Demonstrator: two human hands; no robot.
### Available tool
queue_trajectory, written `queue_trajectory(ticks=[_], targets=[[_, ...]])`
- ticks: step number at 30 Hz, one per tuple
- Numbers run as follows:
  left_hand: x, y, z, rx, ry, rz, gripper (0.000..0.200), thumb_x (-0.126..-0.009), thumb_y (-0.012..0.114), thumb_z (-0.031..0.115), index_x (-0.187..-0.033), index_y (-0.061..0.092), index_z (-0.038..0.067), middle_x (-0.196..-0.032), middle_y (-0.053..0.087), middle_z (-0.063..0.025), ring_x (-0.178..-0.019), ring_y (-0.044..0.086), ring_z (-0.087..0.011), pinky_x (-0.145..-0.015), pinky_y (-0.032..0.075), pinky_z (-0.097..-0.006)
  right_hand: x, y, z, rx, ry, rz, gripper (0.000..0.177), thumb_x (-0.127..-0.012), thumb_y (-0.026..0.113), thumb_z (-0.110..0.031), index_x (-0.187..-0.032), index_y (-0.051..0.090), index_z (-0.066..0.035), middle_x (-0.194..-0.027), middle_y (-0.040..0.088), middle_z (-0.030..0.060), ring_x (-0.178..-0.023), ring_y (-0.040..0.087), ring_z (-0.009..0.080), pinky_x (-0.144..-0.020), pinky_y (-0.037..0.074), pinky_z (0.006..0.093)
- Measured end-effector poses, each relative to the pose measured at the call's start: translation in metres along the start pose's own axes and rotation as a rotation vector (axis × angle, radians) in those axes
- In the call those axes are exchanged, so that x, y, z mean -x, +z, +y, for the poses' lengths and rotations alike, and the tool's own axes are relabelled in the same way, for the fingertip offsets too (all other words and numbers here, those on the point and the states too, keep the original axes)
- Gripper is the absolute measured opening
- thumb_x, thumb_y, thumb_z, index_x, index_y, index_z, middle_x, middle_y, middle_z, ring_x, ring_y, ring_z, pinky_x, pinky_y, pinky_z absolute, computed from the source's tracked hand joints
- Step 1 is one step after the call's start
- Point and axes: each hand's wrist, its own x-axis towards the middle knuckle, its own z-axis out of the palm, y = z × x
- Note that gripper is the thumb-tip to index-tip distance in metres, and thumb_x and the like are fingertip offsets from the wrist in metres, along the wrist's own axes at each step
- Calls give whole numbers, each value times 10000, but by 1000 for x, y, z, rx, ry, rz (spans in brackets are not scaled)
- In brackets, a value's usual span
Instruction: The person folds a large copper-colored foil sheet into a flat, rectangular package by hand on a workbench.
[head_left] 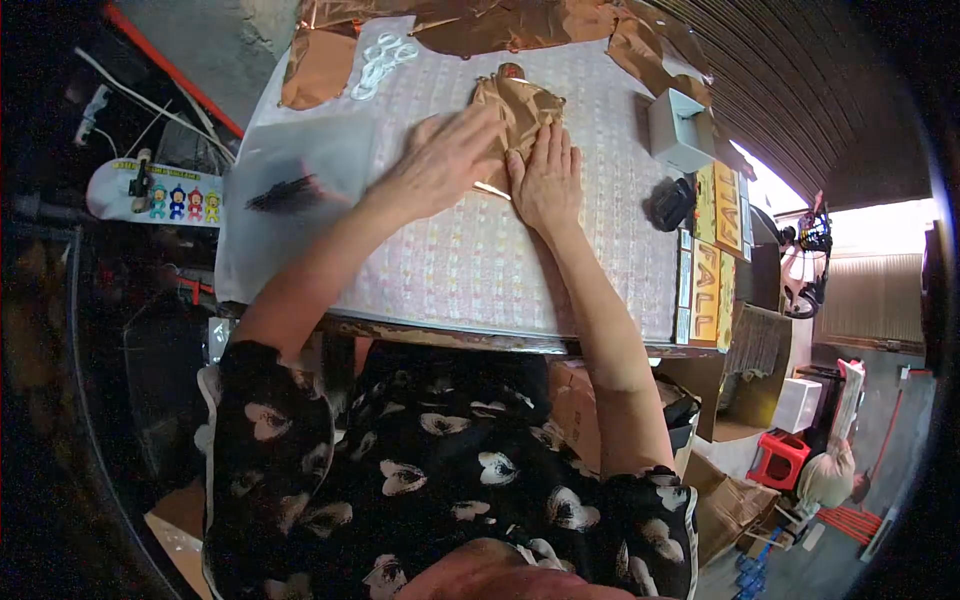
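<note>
The copper foil piece [524,106] is pressed flat, ungripped, under the right hand [548,182] and touched by the blurred left hand [446,160].

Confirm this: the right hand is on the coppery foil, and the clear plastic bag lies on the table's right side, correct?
No: the head view shows the clear plastic bag on the left side of the table. The right hand is indeed on the coppery foil.

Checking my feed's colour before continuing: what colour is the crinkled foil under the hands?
Copper-brown, like rose gold; the foil shows best in the head view.
</note>
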Motion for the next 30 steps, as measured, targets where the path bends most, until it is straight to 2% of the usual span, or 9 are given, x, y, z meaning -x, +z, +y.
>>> queue_trajectory(ticks=[2,3,5,18,20,21,23,27,30], targets=[[-2,15,-9,-234,140,-168,655,-1041,541,448,-1554,432,57,-1674,324,-125,-1556,289,-253,-1219,237,-568,-1,-1,2,-4,-5,22,737,-1061,462,-460,-1537,340,90,-1592,391,283,-1488,359,416,-1224,260,529],[-5,18,-16,-236,147,-166,655,-1041,541,448,-1554,432,57,-1674,324,-125,-1556,289,-253,-1219,237,-568,-2,0,2,0,-14,34,735,-1059,471,-456,-1532,347,91,-1587,397,283,-1482,366,417,-1220,265,528],[-8,20,-25,-200,120,-332,756,-1052,434,563,-1617,331,71,-1720,237,-98,-1597,185,-226,-1256,88,-591,-1,0,1,-8,-22,48,729,-1058,476,-455,-1520,364,97,-1585,397,283,-1474,376,420,-1213,273,528],[-2,16,-34,-171,140,-339,776,-1050,442,579,-1621,308,71,-1717,224,-117,-1597,174,-237,-1270,103,-566,-4,-6,2,72,-10,-7,713,-1063,470,-461,-1520,373,77,-1584,404,262,-1471,381,412,-1200,283,537],[-3,14,-34,-152,124,-401,825,-1007,567,515,-1647,246,104,-1728,198,-116,-1601,166,-247,-1269,95,-570,-12,-12,4,58,-18,4,575,-1027,551,-387,-1429,516,22,-1504,508,229,-1385,476,397,-1132,362,540],[-3,14,-34,-147,121,-403,825,-1007,567,515,-1647,246,104,-1728,198,-116,-1601,166,-247,-1269,95,-570,-17,-15,7,60,-19,-1,575,-1027,551,-387,-1429,516,22,-1504,508,229,-1385,476,397,-1132,362,540],[-4,13,-34,-132,121,-402,829,-1004,569,511,-1647,244,101,-1726,204,-116,-1601,164,-250,-1266,103,-571,-35,-17,16,10,38,-19,367,-952,643,-268,-1229,674,-30,-1321,642,197,-1236,584,372,-1050,429,517],[-4,12,-33,-141,136,-385,832,-1004,571,506,-1645,244,89,-1722,212,-118,-1596,178,-255,-1262,111,-577,-71,2,42,-61,91,12,209,-880,689,-173,-1043,738,-51,-1144,707,189,-1124,635,364,-972,485,482],[-6,9,-31,-151,129,-406,830,-1005,567,502,-1641,245,77,-1723,206,-115,-1595,176,-249,-1262,105,-577,-96,-1,55,-160,326,-21,240,-863,746,-227,-970,725,-13,-1000,730,215,-975,684,455,-840,555,486]])
